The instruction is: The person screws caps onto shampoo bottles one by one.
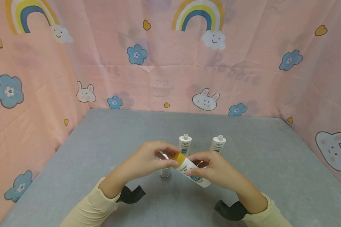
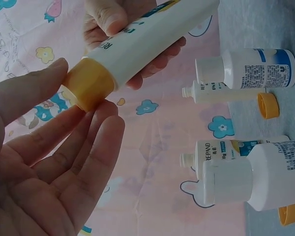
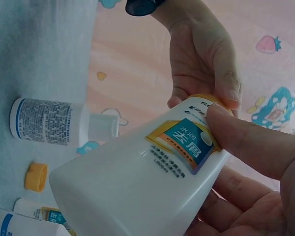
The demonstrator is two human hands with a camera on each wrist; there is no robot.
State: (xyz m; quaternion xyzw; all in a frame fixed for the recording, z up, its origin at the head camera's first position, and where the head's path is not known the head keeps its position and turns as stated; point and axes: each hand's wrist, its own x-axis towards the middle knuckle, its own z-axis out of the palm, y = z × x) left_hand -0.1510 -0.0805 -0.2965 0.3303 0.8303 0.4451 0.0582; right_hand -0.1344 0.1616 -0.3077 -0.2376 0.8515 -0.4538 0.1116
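My right hand (image 1: pixel 220 170) grips a white shampoo-type bottle (image 1: pixel 198 178) by its body, tilted above the table with its base to the lower right. The thumb and fingertips of my left hand (image 1: pixel 146 160) pinch its yellow cap (image 1: pixel 179 159), which sits on the bottle's neck end. In the right wrist view the bottle's blue and yellow label (image 3: pixel 187 145) faces the camera. Behind the hands, two similar bottles stand uncapped, one in the middle (image 1: pixel 185 144) and another to the right (image 1: pixel 218 143), their narrow necks showing.
Two white-capped bottles with printed text, one (image 2: pixel 268 69) and another (image 2: pixel 280 172), stand on the grey table (image 1: pixel 130 126). Loose yellow caps lie near them, one (image 2: pixel 268 105) and another (image 2: pixel 290 214). A pink patterned curtain (image 1: pixel 159 75) encloses the table's back and sides.
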